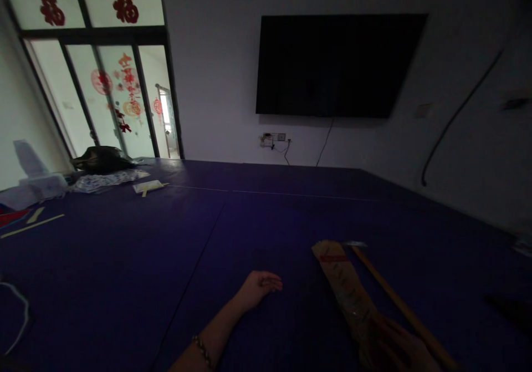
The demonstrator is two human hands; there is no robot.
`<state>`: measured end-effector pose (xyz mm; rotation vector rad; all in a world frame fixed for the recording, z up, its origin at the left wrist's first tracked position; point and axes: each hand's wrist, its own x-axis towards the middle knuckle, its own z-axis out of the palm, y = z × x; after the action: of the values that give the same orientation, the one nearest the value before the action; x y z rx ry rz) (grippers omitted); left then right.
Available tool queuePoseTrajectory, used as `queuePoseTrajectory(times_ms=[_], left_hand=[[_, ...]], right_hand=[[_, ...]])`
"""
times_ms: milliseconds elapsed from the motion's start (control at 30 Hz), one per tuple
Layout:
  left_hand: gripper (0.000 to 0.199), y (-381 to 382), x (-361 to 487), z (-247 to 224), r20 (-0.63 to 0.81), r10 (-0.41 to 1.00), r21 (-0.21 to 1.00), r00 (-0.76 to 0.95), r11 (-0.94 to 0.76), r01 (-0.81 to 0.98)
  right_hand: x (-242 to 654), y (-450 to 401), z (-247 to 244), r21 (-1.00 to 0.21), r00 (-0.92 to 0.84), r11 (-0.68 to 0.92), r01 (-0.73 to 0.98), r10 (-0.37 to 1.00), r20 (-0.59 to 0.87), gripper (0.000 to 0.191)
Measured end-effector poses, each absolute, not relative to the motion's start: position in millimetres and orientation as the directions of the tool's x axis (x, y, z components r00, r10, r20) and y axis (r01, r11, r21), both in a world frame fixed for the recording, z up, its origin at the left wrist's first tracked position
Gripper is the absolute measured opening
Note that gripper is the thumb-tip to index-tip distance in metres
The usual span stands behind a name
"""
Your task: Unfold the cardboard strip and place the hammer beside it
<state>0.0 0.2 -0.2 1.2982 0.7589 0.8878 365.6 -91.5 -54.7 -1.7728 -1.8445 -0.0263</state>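
My left hand [262, 288] rests on the dark blue tabletop [249, 222], holding nothing, its fingers loosely bent and a bracelet on the wrist. To its right lies a long brown paper package [349, 289] with a red band near its far end. My right hand [401, 345], dim at the bottom edge, has its fingers over the near part of this package and appears to grip it. Beside the package, on the right, a hammer [397, 299] lies with its wooden handle toward me and its metal head at the far end.
A black bag [102, 159], printed sheets [103, 181] and a small white pack [148, 187] are at the far left. Nearer lie pale strips [33, 226] and a white cord [22, 311]. A television [338, 64] hangs on the wall; sliding glass doors [112, 100] stand left.
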Motion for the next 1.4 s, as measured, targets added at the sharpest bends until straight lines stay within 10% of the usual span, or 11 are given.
queuePoseTrajectory(times_ms=[367,633,1400], left_hand=[[0.038,7,-27,25,0.118,0.990,0.839,-0.076,-0.140,-0.525],[0.048,29,-60,16,0.252,0.898,0.839,-0.360,-0.389,-0.382],[0.096,49,-96,14,0.128,0.940,0.966,0.317,-0.191,0.176]], right_hand=[[267,-7,-2,-0.589,-0.267,0.351,0.728,0.936,0.228,0.037],[220,47,23,-0.673,-0.535,0.450,0.586,0.839,0.095,0.036],[208,54,3,-0.625,-0.525,0.547,0.556,0.815,0.247,0.051]])
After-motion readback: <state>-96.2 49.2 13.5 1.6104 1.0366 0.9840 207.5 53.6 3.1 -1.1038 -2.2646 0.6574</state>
